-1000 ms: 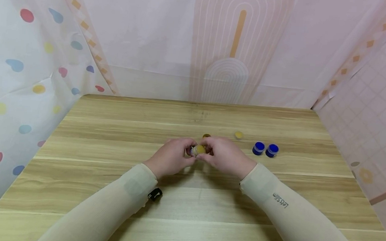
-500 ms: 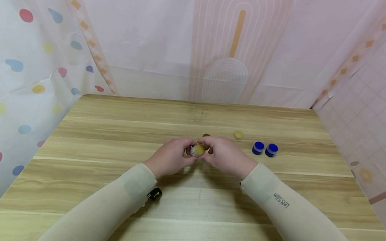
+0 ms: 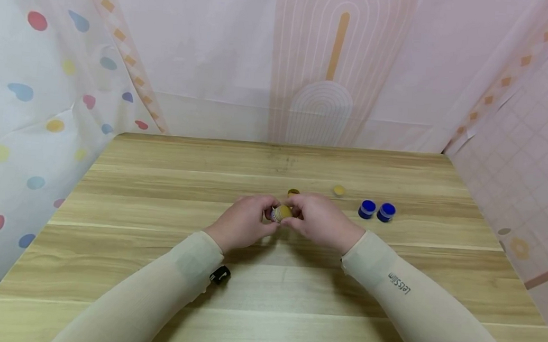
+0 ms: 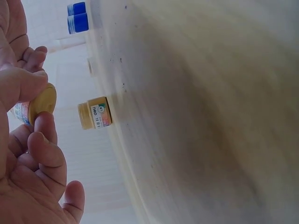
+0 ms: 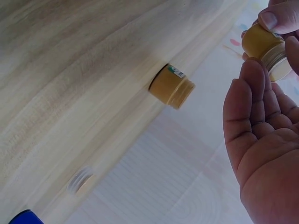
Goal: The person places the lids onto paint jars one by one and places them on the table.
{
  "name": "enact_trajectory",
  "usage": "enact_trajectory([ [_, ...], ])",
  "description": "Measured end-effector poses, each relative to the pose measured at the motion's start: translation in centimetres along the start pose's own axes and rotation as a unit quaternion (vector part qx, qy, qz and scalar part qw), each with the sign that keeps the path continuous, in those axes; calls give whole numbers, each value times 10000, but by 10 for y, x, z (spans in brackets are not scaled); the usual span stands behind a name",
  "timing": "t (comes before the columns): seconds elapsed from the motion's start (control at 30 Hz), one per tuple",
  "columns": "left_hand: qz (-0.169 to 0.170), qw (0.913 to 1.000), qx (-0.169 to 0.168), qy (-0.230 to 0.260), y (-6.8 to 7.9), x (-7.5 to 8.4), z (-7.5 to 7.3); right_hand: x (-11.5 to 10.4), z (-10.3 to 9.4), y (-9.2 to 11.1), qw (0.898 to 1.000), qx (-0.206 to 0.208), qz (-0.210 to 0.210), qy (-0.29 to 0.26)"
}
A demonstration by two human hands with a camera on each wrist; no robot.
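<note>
My left hand [image 3: 241, 223] grips a small yellow paint jar [image 5: 259, 41] above the table, thumb and fingers around its body. In the head view the jar's capped end tilts toward my right hand [image 3: 320, 220]. The right thumb and fingers are around its clear lid [image 5: 280, 69], pinching it at the rim. Just beyond the hands a second yellow paint jar [image 4: 96, 113] stands upright on the table, its threaded neck showing without a lid. In the head view the right hand partly covers that jar.
Off to the right on the wooden table [image 3: 158, 184] stand two blue paint jars [image 3: 367, 209] side by side. A loose clear lid with yellow in it [image 3: 339, 190] lies between them and the standing yellow jar. Patterned cloth walls [image 3: 206, 55] border the table.
The right thumb and fingers drew slightly off the held jar's lid, then closed on it again. The left hand and the other jars have stayed put.
</note>
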State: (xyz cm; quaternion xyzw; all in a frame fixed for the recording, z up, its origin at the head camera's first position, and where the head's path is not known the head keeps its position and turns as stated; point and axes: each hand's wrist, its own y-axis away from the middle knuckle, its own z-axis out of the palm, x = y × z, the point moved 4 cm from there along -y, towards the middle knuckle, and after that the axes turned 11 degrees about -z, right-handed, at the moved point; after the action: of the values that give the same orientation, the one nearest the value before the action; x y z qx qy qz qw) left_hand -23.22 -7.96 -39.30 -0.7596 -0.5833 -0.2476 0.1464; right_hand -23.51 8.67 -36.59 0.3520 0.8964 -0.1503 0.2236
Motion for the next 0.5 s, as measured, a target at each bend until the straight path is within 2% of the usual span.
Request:
enact_trajectory([
  [0.23, 25, 10000, 66, 23, 0, -2, 0, 1, 0, 0, 9999, 89, -65, -114],
  [0.5, 31, 9999, 104, 48, -1, -4, 1, 2, 0, -1, 9997, 19, 76, -230],
])
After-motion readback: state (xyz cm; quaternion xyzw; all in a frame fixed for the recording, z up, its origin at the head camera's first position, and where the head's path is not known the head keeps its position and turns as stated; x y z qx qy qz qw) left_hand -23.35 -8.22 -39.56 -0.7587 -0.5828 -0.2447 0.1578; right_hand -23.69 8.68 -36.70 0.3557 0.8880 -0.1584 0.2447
